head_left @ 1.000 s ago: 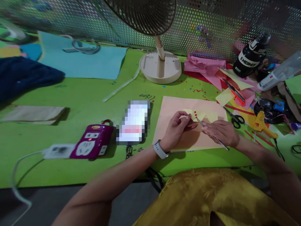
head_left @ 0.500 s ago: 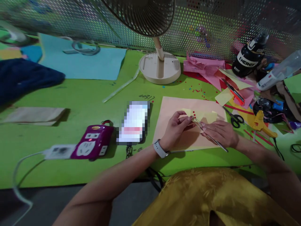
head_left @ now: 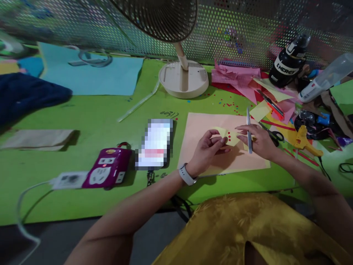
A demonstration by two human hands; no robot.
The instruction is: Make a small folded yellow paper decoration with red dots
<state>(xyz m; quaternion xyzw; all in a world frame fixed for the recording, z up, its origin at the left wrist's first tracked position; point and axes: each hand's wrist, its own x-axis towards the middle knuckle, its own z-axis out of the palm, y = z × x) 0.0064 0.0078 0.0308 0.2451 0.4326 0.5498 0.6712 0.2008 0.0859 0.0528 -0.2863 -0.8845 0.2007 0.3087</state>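
My left hand (head_left: 209, 148) is closed on the left side of a small yellow paper piece (head_left: 234, 138). Several tiny red squares (head_left: 229, 136) sit in a column on that paper, close to my left thumb. With my right hand (head_left: 260, 141) I hold silver tweezers (head_left: 249, 133), tilted nearly upright between the fingers, tips away from the paper. My right thumb and fingertips are at the paper's right edge; whether they pinch it I cannot tell. Both hands are over a peach sheet (head_left: 197, 129).
To the right lie black scissors (head_left: 278, 136), a yellow glue gun (head_left: 302, 141), an orange cutter (head_left: 271, 103) and paper scraps. A fan base (head_left: 171, 84) stands behind. A phone (head_left: 156, 141) and a purple power socket (head_left: 113, 165) are to the left. A black bottle (head_left: 286, 68) stands at the back right.
The tweezers have swung from pointing at the left fingertips to nearly upright in my right hand. The yellow paper is lifted, and more red squares show on it.
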